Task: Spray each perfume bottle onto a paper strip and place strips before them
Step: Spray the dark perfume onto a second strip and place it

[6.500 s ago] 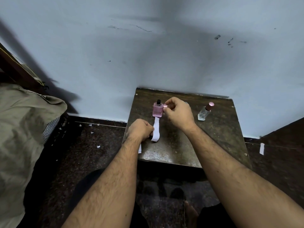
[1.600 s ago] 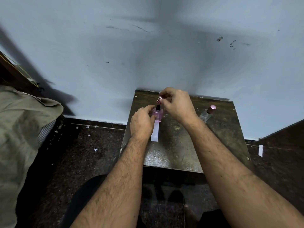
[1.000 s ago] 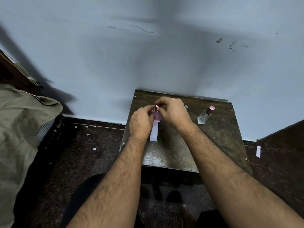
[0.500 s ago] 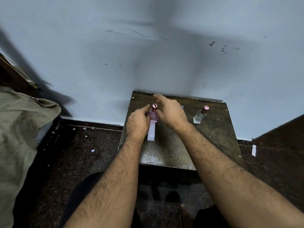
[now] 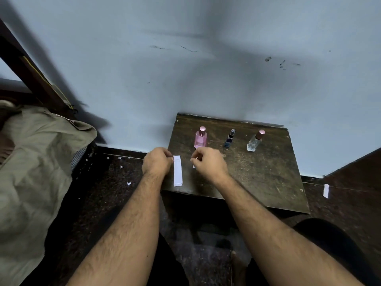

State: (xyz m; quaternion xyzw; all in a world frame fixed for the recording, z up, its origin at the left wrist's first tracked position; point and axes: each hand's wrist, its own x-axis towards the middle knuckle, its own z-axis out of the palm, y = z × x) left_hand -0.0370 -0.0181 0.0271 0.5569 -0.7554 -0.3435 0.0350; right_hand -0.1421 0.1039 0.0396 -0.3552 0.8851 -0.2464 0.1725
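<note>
perfume bottles: pink bottle [image 5: 200,138], dark blue bottle [image 5: 229,138] and clear bottle [image 5: 255,141] stand capped in a row near the back of our table [image 5: 268,178].
paper strips: white strip [image 5: 177,170] lies flat near the front left edge; another scrap [image 5: 194,166] peeks out under our right hand.
left hand [image 5: 157,162]: fingers curled, tips at the strip's left edge; we can't tell whether they pinch it.
right hand [image 5: 209,163]: fingers curled over the scrap, apparently pinching it.
step: we judge it best to lift one strip cleanly and keep the sprayed one before the pink bottle.

We see a pink bottle [image 5: 200,138], a dark blue bottle [image 5: 228,139], a clear bottle [image 5: 254,142] capped rose, a white strip [image 5: 177,170], and a mottled dark brown worktop [image 5: 266,172].
</note>
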